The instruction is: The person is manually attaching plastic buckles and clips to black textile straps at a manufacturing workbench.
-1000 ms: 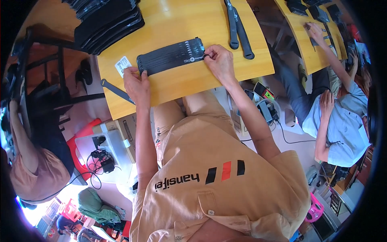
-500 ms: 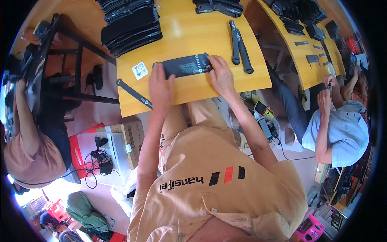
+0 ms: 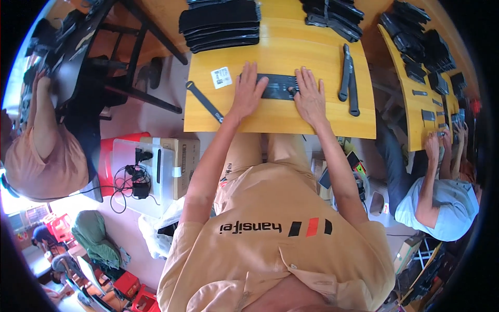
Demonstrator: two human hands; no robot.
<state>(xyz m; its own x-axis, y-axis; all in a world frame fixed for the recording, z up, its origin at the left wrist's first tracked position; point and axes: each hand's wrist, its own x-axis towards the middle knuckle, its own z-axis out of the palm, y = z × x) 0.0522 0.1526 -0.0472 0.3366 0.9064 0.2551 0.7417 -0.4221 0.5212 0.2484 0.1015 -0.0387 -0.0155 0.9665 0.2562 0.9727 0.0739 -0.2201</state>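
A flat black rectangular packet with pale print lies on the yellow table near its front edge. My left hand rests flat over its left end, fingers stretched out. Over the right end lies my right hand, its fingers extended and the thumb near a small dark piece on the packet. Both hands hide the packet's ends. A black strap with a looped end lies left of my left hand, its lower tip by my forearm. Two more black straps lie beyond my right hand. Beside my left hand is a white printed label.
Stacked black fabric pieces stand at the table's back left, and a bundled black stack at the back right. On the right a co-worker in light blue sits at another yellow table. Another person sits at the left.
The view has turned, shifting the table rightward in the picture. My hands now lie flatter on the packet, and its left end is more covered by my left hand.
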